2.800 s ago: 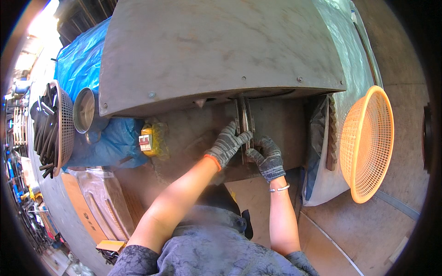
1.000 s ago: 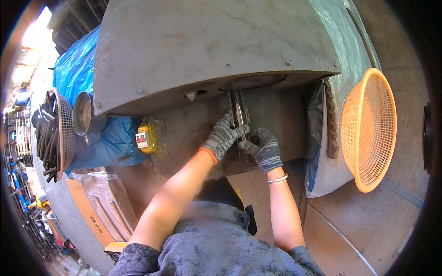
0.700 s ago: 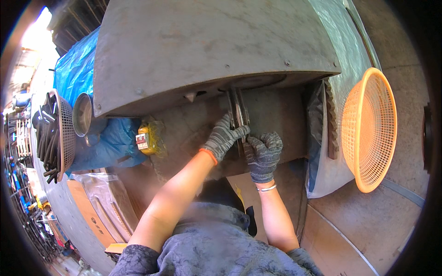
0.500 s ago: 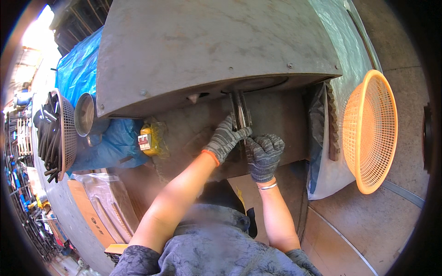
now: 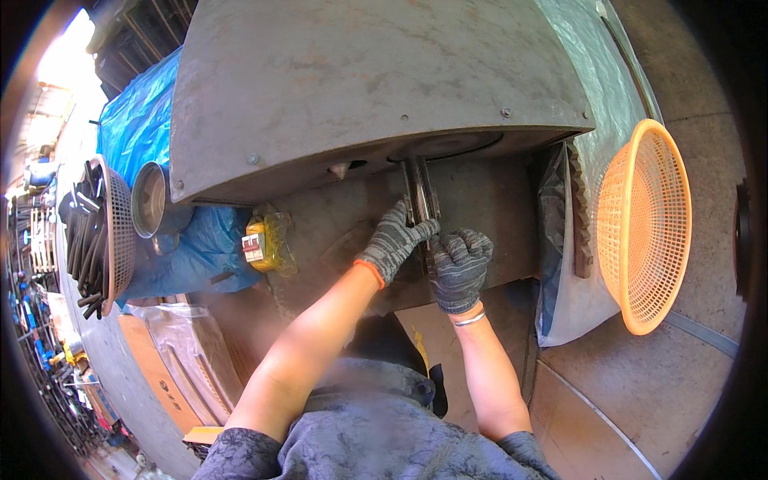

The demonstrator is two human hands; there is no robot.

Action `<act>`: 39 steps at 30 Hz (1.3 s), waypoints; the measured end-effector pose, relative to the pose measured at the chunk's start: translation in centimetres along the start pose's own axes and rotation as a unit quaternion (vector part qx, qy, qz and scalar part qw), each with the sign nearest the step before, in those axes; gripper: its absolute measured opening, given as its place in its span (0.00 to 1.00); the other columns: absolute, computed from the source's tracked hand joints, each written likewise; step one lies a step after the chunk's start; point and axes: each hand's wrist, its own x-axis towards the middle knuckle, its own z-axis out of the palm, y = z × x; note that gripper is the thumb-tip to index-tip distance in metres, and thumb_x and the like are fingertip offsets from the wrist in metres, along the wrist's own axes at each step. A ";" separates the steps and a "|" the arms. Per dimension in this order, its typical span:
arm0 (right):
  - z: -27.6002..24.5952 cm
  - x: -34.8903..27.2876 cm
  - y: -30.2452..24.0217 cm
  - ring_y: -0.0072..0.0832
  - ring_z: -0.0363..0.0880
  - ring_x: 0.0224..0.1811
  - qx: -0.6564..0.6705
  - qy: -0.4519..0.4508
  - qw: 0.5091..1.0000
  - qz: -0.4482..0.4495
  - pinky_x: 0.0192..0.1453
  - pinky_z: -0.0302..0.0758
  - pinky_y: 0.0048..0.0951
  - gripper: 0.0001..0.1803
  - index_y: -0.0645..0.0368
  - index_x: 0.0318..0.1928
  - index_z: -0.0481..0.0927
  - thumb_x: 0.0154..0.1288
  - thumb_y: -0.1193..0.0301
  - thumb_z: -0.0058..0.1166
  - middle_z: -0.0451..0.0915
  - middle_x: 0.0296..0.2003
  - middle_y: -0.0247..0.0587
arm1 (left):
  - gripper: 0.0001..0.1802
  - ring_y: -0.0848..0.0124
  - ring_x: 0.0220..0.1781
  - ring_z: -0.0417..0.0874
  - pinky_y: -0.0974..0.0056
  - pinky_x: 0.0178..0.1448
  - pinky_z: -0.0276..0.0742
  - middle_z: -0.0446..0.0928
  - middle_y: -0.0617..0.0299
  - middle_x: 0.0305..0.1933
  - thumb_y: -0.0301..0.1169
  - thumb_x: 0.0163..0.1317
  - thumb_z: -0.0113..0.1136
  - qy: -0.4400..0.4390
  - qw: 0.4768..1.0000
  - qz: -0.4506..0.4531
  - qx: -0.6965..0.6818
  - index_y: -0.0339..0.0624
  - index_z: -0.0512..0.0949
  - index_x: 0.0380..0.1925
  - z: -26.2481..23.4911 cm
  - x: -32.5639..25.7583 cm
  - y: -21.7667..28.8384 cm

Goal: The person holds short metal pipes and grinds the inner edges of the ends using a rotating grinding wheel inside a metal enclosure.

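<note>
Under the overhang, two gloved hands (image 5: 428, 252) seemingly hold one metal bar (image 5: 419, 192).

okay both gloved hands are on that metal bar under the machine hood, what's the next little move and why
Probably ease the bar a little further up under the hood. Its top end already sits below the round part there, the left hand pinches it at mid-length, and the right hand closes around its lower end, so both are placed to guide it.

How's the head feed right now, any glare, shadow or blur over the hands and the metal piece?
Head view: sun blows out the top-left corner; the metal bar runs into deep shadow under the grey machine hood; left hand and right hand are sharp and evenly lit; fisheye bends the orange basket near the rim; the clothing at the bottom is soft.
</note>
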 end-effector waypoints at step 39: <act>0.4 0.0 -0.2 0.39 0.74 0.42 -0.003 0.006 1.000 0.005 0.48 0.67 0.46 0.15 0.50 0.36 0.80 0.42 0.75 0.62 0.75 0.34 0.36 | 0.23 0.71 0.54 0.74 0.64 0.63 0.67 0.77 0.62 0.52 0.27 0.58 0.64 -0.001 1.000 -0.004 -0.022 0.42 0.73 0.55 0.1 -0.2 0.4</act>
